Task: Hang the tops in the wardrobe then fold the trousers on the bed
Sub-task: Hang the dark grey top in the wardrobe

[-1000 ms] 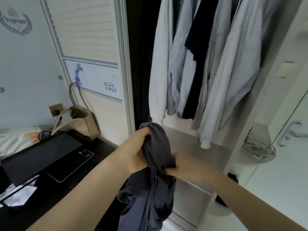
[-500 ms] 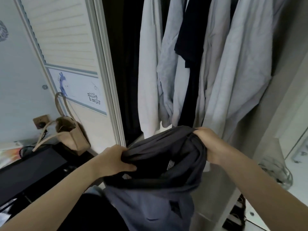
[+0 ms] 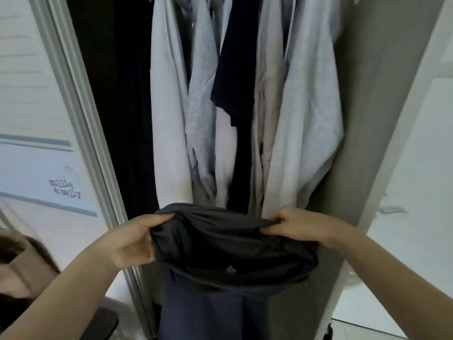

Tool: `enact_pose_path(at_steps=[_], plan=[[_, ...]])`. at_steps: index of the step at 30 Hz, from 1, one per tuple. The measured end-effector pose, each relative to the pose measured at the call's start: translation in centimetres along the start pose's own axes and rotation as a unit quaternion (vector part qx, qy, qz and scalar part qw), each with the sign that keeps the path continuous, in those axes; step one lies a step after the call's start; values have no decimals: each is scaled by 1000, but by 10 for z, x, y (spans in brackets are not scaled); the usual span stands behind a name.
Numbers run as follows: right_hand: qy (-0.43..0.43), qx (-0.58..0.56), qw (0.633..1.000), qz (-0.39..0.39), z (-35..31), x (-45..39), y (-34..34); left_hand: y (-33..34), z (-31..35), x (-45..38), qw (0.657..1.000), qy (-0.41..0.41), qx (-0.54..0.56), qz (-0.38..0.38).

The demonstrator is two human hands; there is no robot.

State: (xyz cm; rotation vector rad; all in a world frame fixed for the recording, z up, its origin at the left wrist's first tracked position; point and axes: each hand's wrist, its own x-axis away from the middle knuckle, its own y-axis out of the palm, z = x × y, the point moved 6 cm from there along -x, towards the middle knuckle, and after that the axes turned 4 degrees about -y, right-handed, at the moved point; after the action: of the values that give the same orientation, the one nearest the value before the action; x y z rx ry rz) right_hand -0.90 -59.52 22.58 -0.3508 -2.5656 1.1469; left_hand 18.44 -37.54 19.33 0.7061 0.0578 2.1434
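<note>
At six o'clock, just before the open wardrobe (image 3: 362, 143), the left hand (image 3: 132, 241) and right hand (image 3: 296, 225) each grip an edge of the dark top (image 3: 220, 244), stretching its opening wide, probably to take a hanger; pale shirts (image 3: 306, 119) hang at twelve

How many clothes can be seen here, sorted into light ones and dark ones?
Light garments hanging in the wardrobe: 5, from a white one on the left to a pale grey one on the right.
Dark hanging garment: 1.
Dark grey top held by both hands: 1.
Total: 7.
</note>
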Motion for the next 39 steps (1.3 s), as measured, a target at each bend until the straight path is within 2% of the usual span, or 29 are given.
enact_pose_path(at_steps=[7, 9, 12, 15, 20, 25, 28, 32, 36, 39], plan=[[53, 146, 987, 37, -24, -1, -8, 57, 74, -13, 994, 55, 14, -93], [41, 166, 981, 93, -43, 4, -28, 76, 95, -12, 990, 67, -8, -124], [12, 174, 956, 237, -76, 17, -74, 101, 119, -12, 983, 92, -18, -157], [-10, 189, 907, 377, -114, 35, -130, 124, 141, -10, 978, 119, -29, -171], [-34, 217, 813, 540, -180, 46, -228, 146, 181, -15, 971, 176, -23, -162], [-3, 314, 705, 636, -242, 40, -313, 157, 222, -22, 961, 235, -24, -146], [89, 405, 663, 623, -260, 26, -360, 158, 245, -27, 951, 277, -46, -128], [156, 421, 660, 603, -250, 5, -420, 160, 271, -31, 943, 304, -59, -120], [158, 364, 710, 582, -209, -17, -447, 165, 291, -33, 936, 326, -64, -115], [146, 272, 751, 584, -178, -33, -459, 169, 305, -35, 932, 337, -64, -117]])
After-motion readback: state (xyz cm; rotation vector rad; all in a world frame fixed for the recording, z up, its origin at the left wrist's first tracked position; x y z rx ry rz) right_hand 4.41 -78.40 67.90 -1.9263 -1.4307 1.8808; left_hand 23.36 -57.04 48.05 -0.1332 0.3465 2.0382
